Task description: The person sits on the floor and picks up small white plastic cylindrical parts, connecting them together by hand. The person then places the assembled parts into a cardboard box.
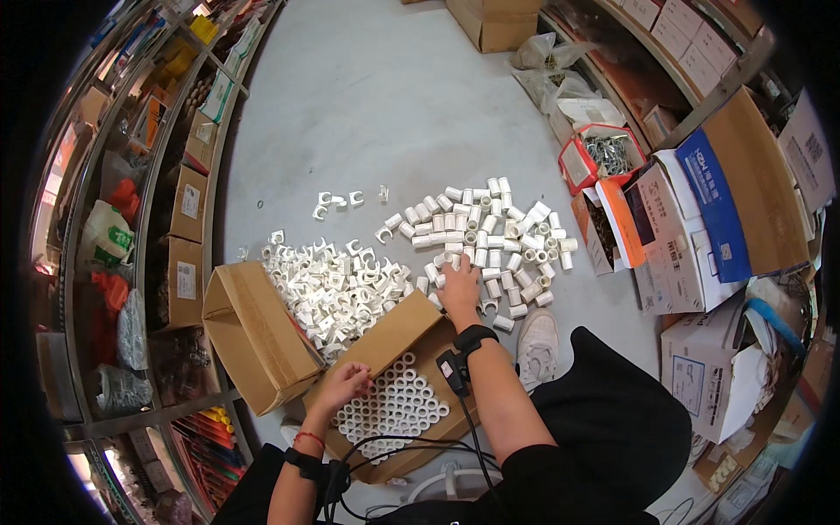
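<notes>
My right hand (pixel 459 290) reaches down to the near left edge of a loose pile of white plastic pipe couplings (pixel 484 236). Its fingers are bent onto a coupling there. Over the left side of an open cardboard box (pixel 448 337), my left hand (pixel 348 383) is closed with the fingers curled together; what they hold, if anything, is hidden. Inside that box, many white couplings (pixel 394 411) stand on end in close rows, their round openings facing up. Beyond the box lies a heap of white C-shaped pipe clips (pixel 337 289) on the floor.
An opened cardboard carton (pixel 258 337) lies tilted beside the clips. A few stray clips (pixel 339 201) lie farther off on the grey floor. Shelving (pixel 188 219) lines the left. At the right stand cartons (pixel 674 227) and a red box of metal parts (pixel 604 157). Cables hang from my wrists.
</notes>
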### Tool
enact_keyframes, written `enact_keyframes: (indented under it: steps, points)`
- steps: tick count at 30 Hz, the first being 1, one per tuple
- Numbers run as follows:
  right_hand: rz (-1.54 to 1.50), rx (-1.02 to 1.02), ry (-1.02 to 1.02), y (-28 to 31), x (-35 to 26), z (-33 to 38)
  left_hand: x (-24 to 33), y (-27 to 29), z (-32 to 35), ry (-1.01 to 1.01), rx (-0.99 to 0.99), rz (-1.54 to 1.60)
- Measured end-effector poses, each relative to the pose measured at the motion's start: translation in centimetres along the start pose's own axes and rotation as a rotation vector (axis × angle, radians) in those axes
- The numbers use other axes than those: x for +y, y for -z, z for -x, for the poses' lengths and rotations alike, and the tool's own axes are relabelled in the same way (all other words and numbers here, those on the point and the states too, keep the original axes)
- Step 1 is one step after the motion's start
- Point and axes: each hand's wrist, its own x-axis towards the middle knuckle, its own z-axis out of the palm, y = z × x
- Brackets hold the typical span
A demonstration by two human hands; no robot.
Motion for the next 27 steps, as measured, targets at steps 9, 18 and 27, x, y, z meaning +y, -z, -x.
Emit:
enact_keyframes:
  steps: [9,18,27]
  points:
    - [0.012,-0.036,-0.011,0.5,0.0,0.4,1.8,-0.7,1.1,0.054,0.017,-0.071]
    - [0.019,-0.086,-0.042,1.0,-0.2,0.5,2.7,-1.1,1.5,0.075,-0.054,-0.050]
    - [0.000,-0.071,-0.078,1.7,-0.2,0.5,2.3,-1.0,1.6,0.049,-0.070,-0.009]
